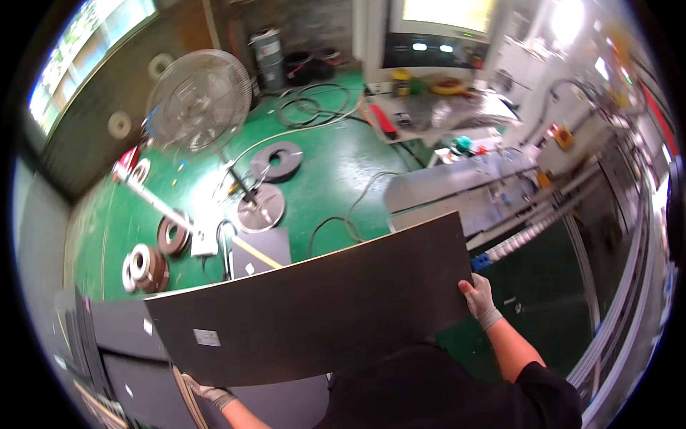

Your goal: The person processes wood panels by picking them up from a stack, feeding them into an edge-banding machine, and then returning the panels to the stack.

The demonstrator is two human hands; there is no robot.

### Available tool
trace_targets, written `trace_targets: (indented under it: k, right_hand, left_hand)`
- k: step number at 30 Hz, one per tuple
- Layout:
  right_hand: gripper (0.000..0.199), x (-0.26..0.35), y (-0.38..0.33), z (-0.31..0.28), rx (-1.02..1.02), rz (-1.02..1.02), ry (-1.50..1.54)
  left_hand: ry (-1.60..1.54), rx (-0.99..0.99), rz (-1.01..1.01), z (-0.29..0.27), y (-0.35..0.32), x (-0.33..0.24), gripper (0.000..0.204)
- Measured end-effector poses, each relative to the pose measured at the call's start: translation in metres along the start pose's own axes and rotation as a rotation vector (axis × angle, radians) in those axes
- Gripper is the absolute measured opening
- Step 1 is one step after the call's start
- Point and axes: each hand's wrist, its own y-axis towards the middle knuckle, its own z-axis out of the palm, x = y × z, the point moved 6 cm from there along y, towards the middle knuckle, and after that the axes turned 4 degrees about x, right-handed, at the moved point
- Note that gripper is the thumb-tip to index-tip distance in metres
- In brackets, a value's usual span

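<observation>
A long dark grey board (314,307) with a pale label near its left end spans the space in front of my body, tilted so its right end is higher in the picture. My right hand (480,294), in a pale glove, grips the board's right edge with the thumb on its face. At the lower left corner my left hand (207,390), gloved too, holds the board's bottom edge; part of its fingers is hidden behind the board. Stacked dark panels (132,325) with small labels lie by my left hand.
Ahead on the green floor stand a pedestal fan (200,104) and rolls of edge banding (277,161), with loose cables (314,107) around. A machine with a metal bed (457,186) fills the right side. More rolls (148,268) sit at the left.
</observation>
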Motion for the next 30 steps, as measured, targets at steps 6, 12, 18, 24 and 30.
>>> trace_targets:
  k: [6, 12, 18, 24, 30]
  right_hand:
    - [0.046, -0.097, -0.011, -0.113, -0.33, 0.293, 0.07]
    - [0.046, -0.183, -0.007, -0.144, -0.672, 0.32, 1.314]
    - [0.076, -0.139, 0.012, -0.088, -0.95, 0.33, 0.451]
    - [0.094, -0.118, 0.038, -0.04, -0.821, 0.3, 0.248]
    - [0.088, -0.141, 0.067, -0.129, -1.026, 0.309, 0.344]
  left_hand:
    - [0.092, -0.061, -0.313, 0.118, -0.022, 0.087, 0.067]
    - [-0.003, -0.126, -0.515, 0.056, -0.036, 0.169, 0.047]
    - [0.028, -0.092, -0.746, 0.153, -0.104, 0.211, 0.039]
    - [-0.088, 0.011, -0.896, 0.244, -0.147, 0.253, 0.044]
    - [0.256, 0.253, -1.116, 0.28, -0.191, 0.287, 0.056]
